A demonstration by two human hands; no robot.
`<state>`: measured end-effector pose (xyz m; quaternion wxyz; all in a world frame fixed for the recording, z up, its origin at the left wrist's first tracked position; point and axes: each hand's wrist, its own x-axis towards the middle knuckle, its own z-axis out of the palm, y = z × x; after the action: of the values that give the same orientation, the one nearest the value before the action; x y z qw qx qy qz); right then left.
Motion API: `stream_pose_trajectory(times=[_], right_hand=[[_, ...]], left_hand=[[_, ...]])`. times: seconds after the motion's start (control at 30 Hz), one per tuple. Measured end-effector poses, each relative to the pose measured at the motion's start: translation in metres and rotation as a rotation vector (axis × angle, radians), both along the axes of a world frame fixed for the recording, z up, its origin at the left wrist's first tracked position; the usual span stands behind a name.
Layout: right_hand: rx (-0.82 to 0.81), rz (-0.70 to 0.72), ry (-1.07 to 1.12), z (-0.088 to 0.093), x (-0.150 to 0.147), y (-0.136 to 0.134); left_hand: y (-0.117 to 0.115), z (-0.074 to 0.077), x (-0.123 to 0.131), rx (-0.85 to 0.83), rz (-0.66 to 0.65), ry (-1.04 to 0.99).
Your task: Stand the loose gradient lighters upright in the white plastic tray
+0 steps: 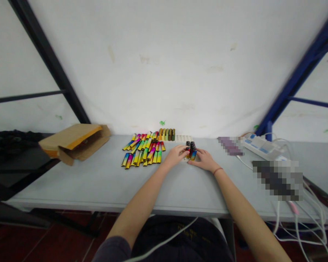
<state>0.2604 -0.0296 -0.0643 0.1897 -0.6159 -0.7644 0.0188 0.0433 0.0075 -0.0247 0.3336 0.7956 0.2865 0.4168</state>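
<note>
At the middle of the table stands a small upright group of black-topped lighters (192, 155) with shiny blue, gold and red bodies. My left hand (177, 154) bends in from the left, its fingertips closed on a black-topped lighter (188, 149) at the group's edge. From the right, my right hand (206, 161) cups the group, fingers along its side and thumb across its front. Left of my hands lie several shiny lighter-sized pieces (144, 154) in rainbow and gold, loosely piled. Behind them, upright rows with gold tops (167, 134) stand beside a white slotted tray (184, 138).
An open cardboard box (76, 140) lies on its side at the left of the grey table (120, 189). On the right are a white power strip (259, 146), white cables (297, 225) and two blurred-out items. A white wall (164, 72) rises behind.
</note>
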Motion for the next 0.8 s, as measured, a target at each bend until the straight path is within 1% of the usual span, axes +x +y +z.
stream_pose_trajectory(times=[0.13,0.23,0.33,0.47,0.5,0.53,0.63,0.7,0.73,0.8], right_hand=[[-0.004,-0.002,-0.002,0.0,0.0,-0.001],[0.003,0.001,0.005,0.0,0.0,-0.001],[0.006,-0.001,0.005,0.0,0.0,0.0],[-0.014,-0.006,-0.015,0.001,0.0,0.0],[-0.019,-0.007,-0.02,0.001,0.0,-0.001],[-0.021,-0.009,-0.023,0.002,0.0,-0.001],[-0.019,-0.018,-0.024,0.002,0.0,-0.001],[-0.015,-0.014,-0.022,0.002,-0.001,-0.002],[-0.013,-0.011,-0.019,0.002,0.0,-0.001],[-0.008,-0.007,-0.013,0.001,0.0,-0.001]], left_hand=[[0.0,-0.002,0.0,-0.036,-0.007,0.016],[-0.001,-0.003,0.0,-0.044,0.026,0.007],[-0.003,-0.001,0.0,0.021,0.072,0.032],[-0.007,0.007,-0.003,0.124,0.08,0.134],[-0.007,0.01,-0.004,0.143,0.121,0.162],[-0.007,0.012,-0.007,0.155,0.195,0.197],[-0.003,0.017,-0.017,0.156,0.533,0.388],[0.002,0.017,-0.026,0.131,0.705,0.567],[0.004,0.016,-0.031,0.114,0.755,0.649],[0.007,0.014,-0.036,0.072,0.806,0.763]])
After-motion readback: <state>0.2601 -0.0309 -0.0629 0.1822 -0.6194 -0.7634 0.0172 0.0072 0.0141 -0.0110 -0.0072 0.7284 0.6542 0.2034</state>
